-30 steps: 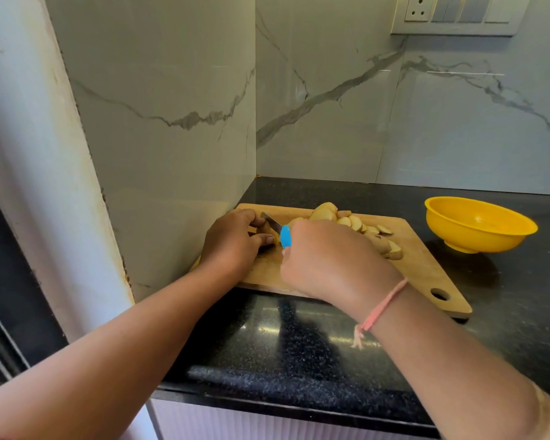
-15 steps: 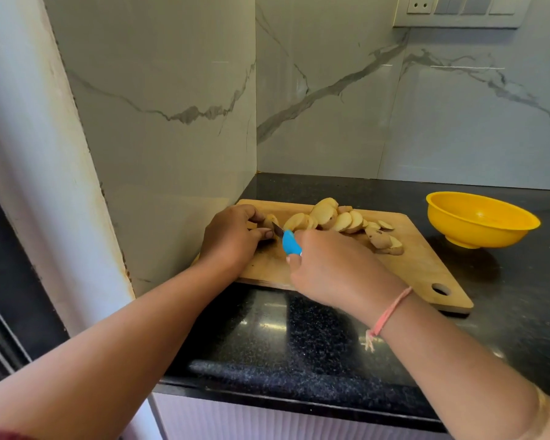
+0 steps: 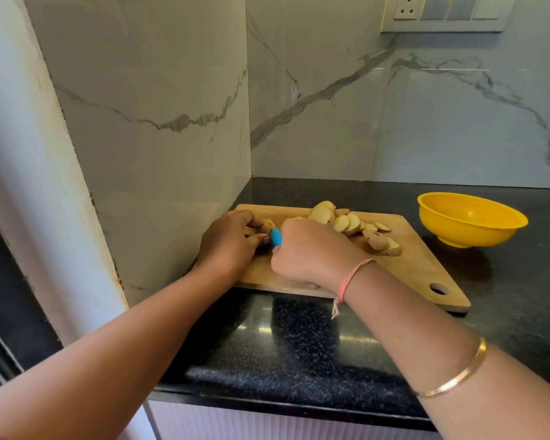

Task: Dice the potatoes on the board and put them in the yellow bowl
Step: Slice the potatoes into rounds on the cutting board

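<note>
On the black speckled stone desk [image 3: 299, 344], near its back left corner: a flat wooden cutting board [image 3: 419, 268] with a round hole at its near right corner. Close beside the white marble wall [image 3: 331, 106] on the left.

At the left end of the board, the left hand [image 3: 226, 242], fingers curled round a small piece of potato [image 3: 267, 226], pinching it down on the wood. Just beside it, the right hand [image 3: 308, 252], fingers wrapped tight round a knife with a bright blue handle [image 3: 276, 237]. Only a bit of the blue showing. Blade hidden between the two hands, maybe on the potato piece, hard to tell.

Along the back edge of the board, a heap of pale yellow round potato slices [image 3: 337, 217], leaning on each other. A few more bits with brown skin [image 3: 381, 241] lying just to the right of the heap, nearer the middle of the board.

To the right of the board and not touching it, toward the back right of the desk: a round yellow plastic bowl [image 3: 477, 233], standing upright.

Round the right wrist, a thin pink thread band [image 3: 353, 274]. Farther up that arm, a thin gold bangle [image 3: 458, 376]. High on the back wall, a grey plate with a socket and switches [image 3: 442, 14].
</note>
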`<state>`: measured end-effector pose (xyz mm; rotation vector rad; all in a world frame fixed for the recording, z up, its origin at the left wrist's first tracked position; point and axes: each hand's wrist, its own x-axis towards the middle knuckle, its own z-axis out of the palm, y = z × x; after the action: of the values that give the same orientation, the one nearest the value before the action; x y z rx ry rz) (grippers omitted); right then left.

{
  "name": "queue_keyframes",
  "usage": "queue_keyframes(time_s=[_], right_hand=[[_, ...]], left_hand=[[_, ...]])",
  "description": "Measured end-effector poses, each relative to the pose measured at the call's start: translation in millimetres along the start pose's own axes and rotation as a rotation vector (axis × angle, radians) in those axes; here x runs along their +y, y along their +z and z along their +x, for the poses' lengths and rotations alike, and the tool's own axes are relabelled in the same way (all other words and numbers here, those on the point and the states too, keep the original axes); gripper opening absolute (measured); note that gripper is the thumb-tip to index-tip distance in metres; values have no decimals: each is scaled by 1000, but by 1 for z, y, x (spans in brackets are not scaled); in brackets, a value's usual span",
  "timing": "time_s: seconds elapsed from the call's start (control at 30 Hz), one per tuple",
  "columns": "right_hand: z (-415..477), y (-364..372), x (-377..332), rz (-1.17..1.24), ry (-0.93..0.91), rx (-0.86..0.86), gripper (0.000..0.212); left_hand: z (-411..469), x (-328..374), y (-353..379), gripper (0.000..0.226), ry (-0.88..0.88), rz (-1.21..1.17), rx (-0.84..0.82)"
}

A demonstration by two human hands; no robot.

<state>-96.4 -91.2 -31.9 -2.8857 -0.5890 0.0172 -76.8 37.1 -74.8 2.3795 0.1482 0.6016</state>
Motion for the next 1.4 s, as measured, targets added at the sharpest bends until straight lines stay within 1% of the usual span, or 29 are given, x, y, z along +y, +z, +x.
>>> queue_keyframes(time_s=[0.17, 0.3, 0.37, 0.63, 0.73, 0.83, 0.9, 1.0, 1.07, 1.17, 1.27, 1.4], right_hand=[[-2, -4, 6, 116, 38, -60, 40], [-3, -1, 7, 117, 29, -49, 37], [-9, -1, 10, 114, 35, -55, 39], [-46, -5, 32, 147, 66, -96, 44], [-52, -12, 36, 144, 85, -121, 42], [-58, -19, 40, 141, 91, -138, 40], [-60, -20, 40, 138, 90, -136, 38], [-57, -18, 42, 148, 83, -125, 37], [-53, -21, 47, 206, 90, -138, 40], [-49, -24, 55, 311, 135, -177, 40], [-47, -26, 61, 381, 200, -139, 34], [-46, -28, 59, 427, 186, -60, 33]], left_hand=[[0, 1, 0, 14, 12, 29, -15], [0, 0, -1, 14, 22, 52, -20], [1, -1, -1, 12, 16, 47, -8], [0, -1, 1, 22, -20, 71, -17], [1, -2, 3, 18, -32, 82, -43], [3, -3, 3, 13, -32, 149, -59], [3, -3, 2, 23, -14, 190, -71], [2, -2, 1, 45, 32, 234, -122], [1, 0, 0, 46, 56, 260, -160], [1, 0, 0, 38, 59, 236, -179], [3, -2, 0, 32, 52, 198, -176], [6, -3, -1, 42, 36, 177, -198]])
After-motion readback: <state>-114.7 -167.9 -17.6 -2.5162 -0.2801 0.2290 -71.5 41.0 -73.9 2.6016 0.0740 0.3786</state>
